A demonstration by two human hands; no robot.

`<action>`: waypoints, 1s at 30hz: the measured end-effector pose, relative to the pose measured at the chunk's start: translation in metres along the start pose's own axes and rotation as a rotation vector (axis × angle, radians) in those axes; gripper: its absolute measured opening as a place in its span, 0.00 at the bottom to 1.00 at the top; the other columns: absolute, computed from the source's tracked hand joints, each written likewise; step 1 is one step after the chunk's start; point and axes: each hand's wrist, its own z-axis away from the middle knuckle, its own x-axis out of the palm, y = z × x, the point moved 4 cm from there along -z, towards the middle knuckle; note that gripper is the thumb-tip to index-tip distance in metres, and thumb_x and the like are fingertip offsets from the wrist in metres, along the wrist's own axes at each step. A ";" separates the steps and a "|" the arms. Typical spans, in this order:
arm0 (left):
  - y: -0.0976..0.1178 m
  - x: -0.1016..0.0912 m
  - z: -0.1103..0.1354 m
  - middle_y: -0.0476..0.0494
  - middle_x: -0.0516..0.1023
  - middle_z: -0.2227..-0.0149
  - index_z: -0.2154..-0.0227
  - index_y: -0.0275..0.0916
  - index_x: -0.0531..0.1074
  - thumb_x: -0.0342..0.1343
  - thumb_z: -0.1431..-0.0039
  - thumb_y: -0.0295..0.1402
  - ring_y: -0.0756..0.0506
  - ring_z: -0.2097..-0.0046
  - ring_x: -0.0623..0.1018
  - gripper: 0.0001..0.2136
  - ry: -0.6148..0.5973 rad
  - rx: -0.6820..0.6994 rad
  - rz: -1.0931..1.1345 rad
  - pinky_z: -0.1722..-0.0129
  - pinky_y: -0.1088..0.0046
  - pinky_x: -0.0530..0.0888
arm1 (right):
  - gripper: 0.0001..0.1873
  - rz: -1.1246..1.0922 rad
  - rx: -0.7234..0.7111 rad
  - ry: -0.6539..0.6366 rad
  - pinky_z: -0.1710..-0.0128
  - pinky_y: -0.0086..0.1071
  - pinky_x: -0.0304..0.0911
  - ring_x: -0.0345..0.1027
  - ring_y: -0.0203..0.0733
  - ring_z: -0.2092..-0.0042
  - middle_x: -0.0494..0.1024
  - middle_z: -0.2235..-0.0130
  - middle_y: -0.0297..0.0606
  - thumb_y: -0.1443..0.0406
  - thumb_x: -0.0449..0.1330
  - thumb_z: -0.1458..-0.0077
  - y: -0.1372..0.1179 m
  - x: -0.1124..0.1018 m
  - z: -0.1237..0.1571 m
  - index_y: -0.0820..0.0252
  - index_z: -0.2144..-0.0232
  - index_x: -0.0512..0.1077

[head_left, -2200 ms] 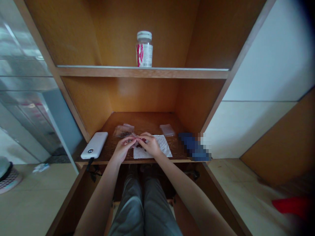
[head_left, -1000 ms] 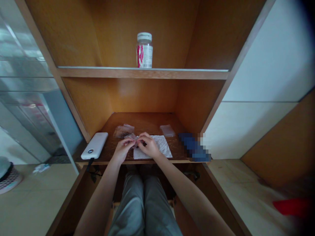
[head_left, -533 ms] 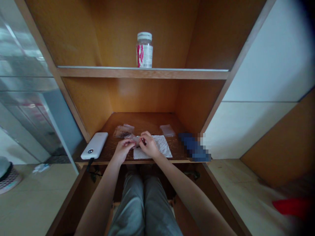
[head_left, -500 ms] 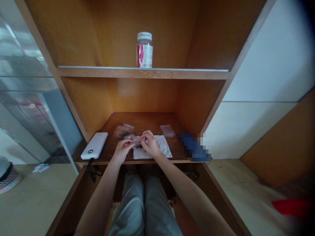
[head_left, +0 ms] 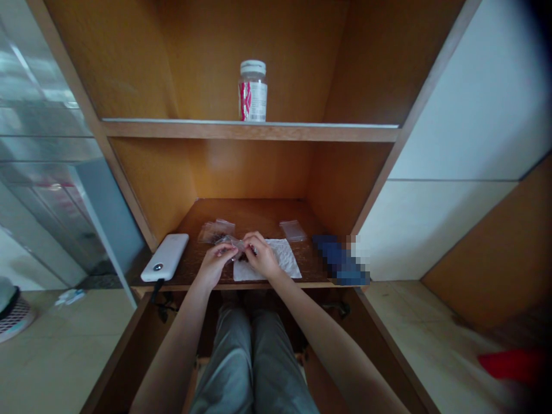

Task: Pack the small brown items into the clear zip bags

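Over the brown shelf, my left hand (head_left: 217, 263) is closed on a small clear plastic bag (head_left: 237, 247). My right hand (head_left: 261, 255) meets it from the other side, fingers pinched at the bag's right edge; whether something small is also between them is hidden. Beneath the hands lies a crumpled white paper tissue (head_left: 285, 259), with a few small dark bits near the fingers. Just behind my left hand is a pile of clear zip bags (head_left: 211, 231) with dark contents. Another flat clear zip bag (head_left: 292, 230) rests behind the tissue on the right.
A white power bank (head_left: 166, 257) with a black cable lies at the shelf's left front. A blurred blue object (head_left: 338, 259) sits at the right front. On the upper shelf stands a white-capped bottle (head_left: 253, 92). My legs are under the shelf's front edge.
My right hand has shifted slightly left, closer to my left hand, with its fingers now against the bag. Other things keep their places; the view has tilted slightly.
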 end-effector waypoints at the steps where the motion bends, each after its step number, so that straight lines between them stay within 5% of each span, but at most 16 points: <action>1: 0.001 0.000 0.000 0.47 0.75 0.72 0.76 0.37 0.74 0.62 0.60 0.31 0.49 0.67 0.72 0.06 -0.006 0.011 -0.003 0.65 0.74 0.66 | 0.11 0.002 -0.009 -0.010 0.56 0.32 0.60 0.63 0.37 0.57 0.69 0.63 0.39 0.73 0.48 0.49 0.001 0.001 0.000 0.59 0.69 0.69; 8: 0.007 0.005 0.004 0.46 0.75 0.72 0.76 0.36 0.73 0.62 0.60 0.33 0.48 0.68 0.73 0.07 -0.044 0.025 -0.020 0.66 0.73 0.68 | 0.17 0.000 0.018 -0.079 0.54 0.32 0.61 0.66 0.36 0.56 0.74 0.59 0.38 0.72 0.51 0.48 0.007 0.006 0.001 0.55 0.58 0.72; 17: 0.011 -0.002 0.003 0.50 0.74 0.65 0.69 0.42 0.65 0.60 0.58 0.32 0.50 0.70 0.75 0.12 0.116 -0.015 0.337 0.74 0.75 0.69 | 0.11 -0.211 0.282 0.125 0.61 0.33 0.65 0.71 0.39 0.63 0.78 0.63 0.36 0.65 0.56 0.50 0.029 0.001 0.004 0.55 0.64 0.75; 30: 0.008 -0.009 0.000 0.50 0.76 0.70 0.72 0.39 0.67 0.59 0.58 0.30 0.49 0.71 0.75 0.08 0.187 -0.092 0.445 0.75 0.75 0.68 | 0.17 -0.335 0.566 0.039 0.60 0.37 0.65 0.70 0.42 0.62 0.78 0.63 0.37 0.55 0.61 0.57 0.028 0.003 0.005 0.58 0.65 0.75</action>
